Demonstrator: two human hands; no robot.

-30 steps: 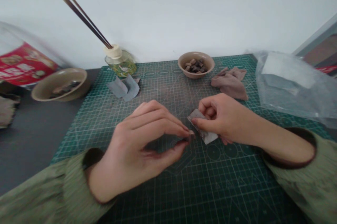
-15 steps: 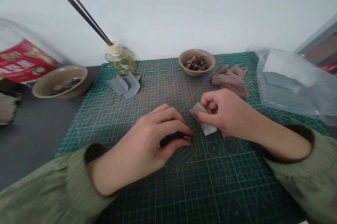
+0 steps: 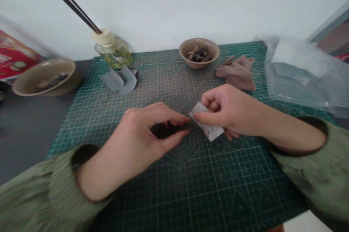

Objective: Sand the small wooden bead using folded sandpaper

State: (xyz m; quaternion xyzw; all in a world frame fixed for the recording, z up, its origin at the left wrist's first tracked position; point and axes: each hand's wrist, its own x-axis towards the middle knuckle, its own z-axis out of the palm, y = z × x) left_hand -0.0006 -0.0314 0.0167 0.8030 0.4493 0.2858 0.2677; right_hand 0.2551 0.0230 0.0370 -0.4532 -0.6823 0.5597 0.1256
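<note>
Watching from afar, I saw the right hand [image 3: 229, 110] pinch a folded square of sandpaper [image 3: 208, 123] between thumb and fingers, seemingly to keep the fold shut, above the green cutting mat [image 3: 218, 188]. The left hand [image 3: 136, 134] curled closed around what looked like a small dark piece [image 3: 165, 130], just beside the paper.

Nothing is legible on the blurred red package [image 3: 13, 56] or the green cutting mat [image 3: 231, 188].
</note>
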